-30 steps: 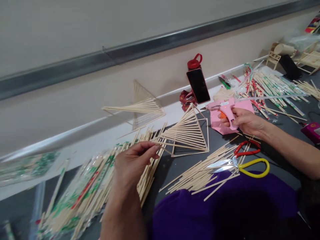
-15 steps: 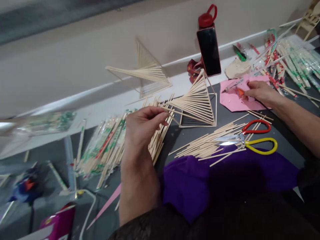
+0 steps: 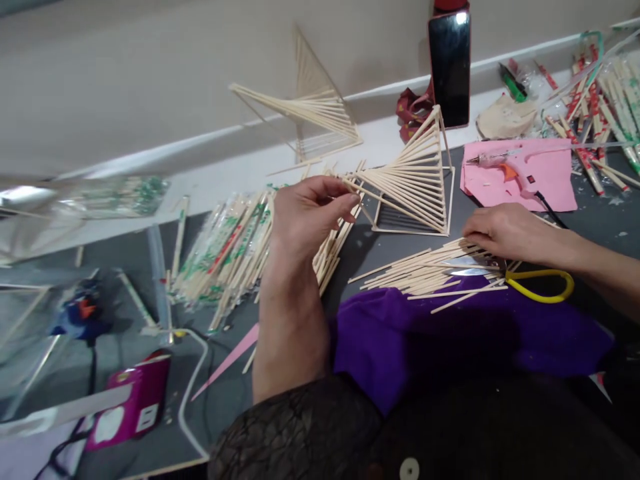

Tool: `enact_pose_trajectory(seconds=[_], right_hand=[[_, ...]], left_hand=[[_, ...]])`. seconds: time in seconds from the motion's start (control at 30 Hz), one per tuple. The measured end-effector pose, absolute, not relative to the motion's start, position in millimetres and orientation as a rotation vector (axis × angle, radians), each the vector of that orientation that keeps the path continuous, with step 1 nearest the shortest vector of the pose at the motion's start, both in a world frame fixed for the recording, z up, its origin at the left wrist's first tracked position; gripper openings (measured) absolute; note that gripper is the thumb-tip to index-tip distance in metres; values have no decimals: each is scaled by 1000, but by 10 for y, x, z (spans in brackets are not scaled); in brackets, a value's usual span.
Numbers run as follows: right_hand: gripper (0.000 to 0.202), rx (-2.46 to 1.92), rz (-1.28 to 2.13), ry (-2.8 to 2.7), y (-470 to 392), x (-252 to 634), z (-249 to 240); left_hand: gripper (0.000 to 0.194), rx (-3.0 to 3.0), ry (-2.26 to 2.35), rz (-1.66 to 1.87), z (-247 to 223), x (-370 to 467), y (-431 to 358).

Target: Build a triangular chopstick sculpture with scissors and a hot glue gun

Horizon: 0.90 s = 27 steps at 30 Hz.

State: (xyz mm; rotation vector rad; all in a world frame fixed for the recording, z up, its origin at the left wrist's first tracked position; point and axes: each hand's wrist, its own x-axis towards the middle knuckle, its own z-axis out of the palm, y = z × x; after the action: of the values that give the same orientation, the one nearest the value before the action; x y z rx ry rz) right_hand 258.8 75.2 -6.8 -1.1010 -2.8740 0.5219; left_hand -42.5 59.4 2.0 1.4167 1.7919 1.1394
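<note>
My left hand [image 3: 315, 210] is closed in a pinch on the near left end of a twisted wooden stick frame [image 3: 415, 177]. The frame's square end rests on the dark table. Over the right ends of a loose pile of wooden sticks [image 3: 425, 270] is my right hand [image 3: 505, 230], its fingers curled down and touching the sticks. Its fingertips are hidden, so I cannot see what they hold. Scissors [image 3: 543, 285] lie under and beside that hand; the yellow handle shows and the red one is covered. Farther back, a pink glue gun [image 3: 520, 167] lies on a pink sheet [image 3: 555, 190].
A second stick frame [image 3: 310, 123] stands by the wall. A phone [image 3: 450, 70] leans upright against a red bottle. Bagged chopsticks [image 3: 220, 247] lie left, more wrapped ones [image 3: 590, 100] right. A blue glue gun [image 3: 83, 310] is far left. Purple cloth [image 3: 370, 340] covers the near edge.
My right hand has left the pink glue gun and moved nearer, down onto the loose sticks and scissors. My left hand keeps its pinch on the frame. The view has shifted.
</note>
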Motion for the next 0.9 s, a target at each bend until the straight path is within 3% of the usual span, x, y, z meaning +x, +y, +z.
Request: enact_pose_trajectory(seconds=[0.9], right_hand=[[24, -1289, 605, -2712, 948, 2931, -109]], left_hand=[[19, 1428, 1804, 1155, 105, -381, 584]])
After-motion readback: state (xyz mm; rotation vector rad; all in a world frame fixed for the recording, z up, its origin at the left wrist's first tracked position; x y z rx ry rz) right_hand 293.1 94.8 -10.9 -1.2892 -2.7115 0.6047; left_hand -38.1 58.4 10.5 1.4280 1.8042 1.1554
